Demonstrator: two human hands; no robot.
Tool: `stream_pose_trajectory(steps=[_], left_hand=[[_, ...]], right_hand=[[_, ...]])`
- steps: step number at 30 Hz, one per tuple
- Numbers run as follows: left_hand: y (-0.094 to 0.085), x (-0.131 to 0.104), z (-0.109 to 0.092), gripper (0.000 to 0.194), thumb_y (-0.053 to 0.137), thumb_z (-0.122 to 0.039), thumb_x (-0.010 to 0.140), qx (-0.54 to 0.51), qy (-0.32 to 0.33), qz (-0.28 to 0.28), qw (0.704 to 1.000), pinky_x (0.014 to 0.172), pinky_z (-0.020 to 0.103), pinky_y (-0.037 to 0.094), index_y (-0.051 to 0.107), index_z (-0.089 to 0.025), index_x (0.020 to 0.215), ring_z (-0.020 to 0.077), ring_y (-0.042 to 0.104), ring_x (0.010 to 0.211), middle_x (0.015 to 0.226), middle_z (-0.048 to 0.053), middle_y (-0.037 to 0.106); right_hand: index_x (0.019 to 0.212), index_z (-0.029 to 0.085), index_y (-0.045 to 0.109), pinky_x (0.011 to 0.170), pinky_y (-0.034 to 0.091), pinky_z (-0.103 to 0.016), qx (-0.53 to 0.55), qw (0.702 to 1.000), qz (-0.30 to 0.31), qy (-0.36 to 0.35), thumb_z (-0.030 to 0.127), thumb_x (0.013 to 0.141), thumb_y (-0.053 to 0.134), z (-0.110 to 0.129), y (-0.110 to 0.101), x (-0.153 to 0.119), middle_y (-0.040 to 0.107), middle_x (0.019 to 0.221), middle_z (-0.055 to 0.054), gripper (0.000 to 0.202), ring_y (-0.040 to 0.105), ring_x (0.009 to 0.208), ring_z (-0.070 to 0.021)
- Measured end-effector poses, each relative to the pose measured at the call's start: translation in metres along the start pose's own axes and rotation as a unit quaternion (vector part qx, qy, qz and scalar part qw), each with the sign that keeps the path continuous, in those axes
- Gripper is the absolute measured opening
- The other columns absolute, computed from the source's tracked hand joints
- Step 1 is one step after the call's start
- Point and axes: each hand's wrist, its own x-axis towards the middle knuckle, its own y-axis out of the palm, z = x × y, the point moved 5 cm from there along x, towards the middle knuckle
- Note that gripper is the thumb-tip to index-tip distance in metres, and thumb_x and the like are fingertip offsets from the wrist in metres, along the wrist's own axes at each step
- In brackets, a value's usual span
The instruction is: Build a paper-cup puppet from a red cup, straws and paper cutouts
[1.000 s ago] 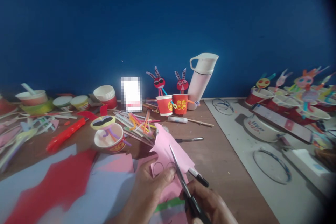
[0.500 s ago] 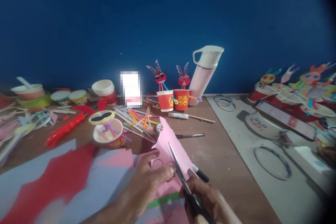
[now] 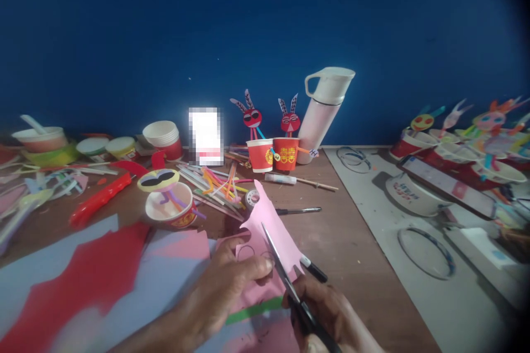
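We held a piece of pink paper (image 3: 271, 223) up off the surface (image 3: 351, 253) with our left hand (image 3: 226, 287), thumb and fingers pinched on its lower left part, just beside two circles drawn in pencil (image 3: 252, 253). Our right hand (image 3: 327, 314) was closed round the handles of the scissors (image 3: 285, 281), low in the view and nearer to us than the left.

The relation that mattered was between blade and sheet. The paper rose away from us, its long axis tilted up and slightly right, its pointed top well above our left thumb. The scissors ran the same way, from the right hand up and to the left, so the blades lay along the sheet, not across it. Their tip sat on the pink paper just right of the drawn circles and close to our left thumb. How far the blades stood apart we could not tell; they showed as one thin dark line.

So the pinching hand was left of the blades and the cutting hand below them, the circles lying between thumb and blade. A black marker (image 3: 313, 268) lay on the surface just behind the paper's right edge.
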Motion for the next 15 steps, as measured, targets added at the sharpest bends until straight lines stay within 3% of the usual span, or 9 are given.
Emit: stream_pose_trajectory(steps=[5, 11, 15], left_hand=[[0.0, -0.001, -0.002, 0.07, 0.067, -0.02, 0.06, -0.001, -0.003, -0.014, 1.0, 0.072, 0.032, 0.044, 0.033, -0.01, 0.121, 0.0155, 0.057, 0.063, 0.057, -0.004, 0.063], [-0.001, -0.001, -0.003, 0.069, 0.067, -0.021, 0.059, 0.018, 0.001, -0.016, 1.0, 0.069, 0.032, 0.043, 0.035, -0.011, 0.119, 0.0164, 0.056, 0.061, 0.056, -0.003, 0.063], [0.001, -0.004, -0.006, 0.067, 0.067, -0.028, 0.063, 0.025, 0.033, -0.013, 0.999, 0.069, 0.033, 0.044, 0.034, -0.011, 0.119, 0.0179, 0.057, 0.063, 0.057, -0.003, 0.064]], right_hand=[[0.084, 0.015, 0.054, 0.045, 0.02, -0.018, -0.017, 1.0, 0.018, 0.009, 0.063, 0.064, 0.072, 0.003, 0.001, 0.001, 0.041, 0.06, 0.006, 0.056, 0.028, 0.05, -0.0044], [0.085, 0.013, 0.054, 0.048, 0.021, -0.02, -0.037, 0.998, -0.001, 0.052, 0.06, 0.058, 0.078, 0.006, -0.001, 0.002, 0.043, 0.059, 0.005, 0.059, 0.032, 0.052, -0.0056], [0.083, 0.014, 0.054, 0.05, 0.021, -0.021, -0.02, 1.0, 0.0, 0.014, 0.061, 0.062, 0.074, 0.015, 0.005, 0.003, 0.045, 0.065, 0.003, 0.056, 0.033, 0.055, -0.0066]])
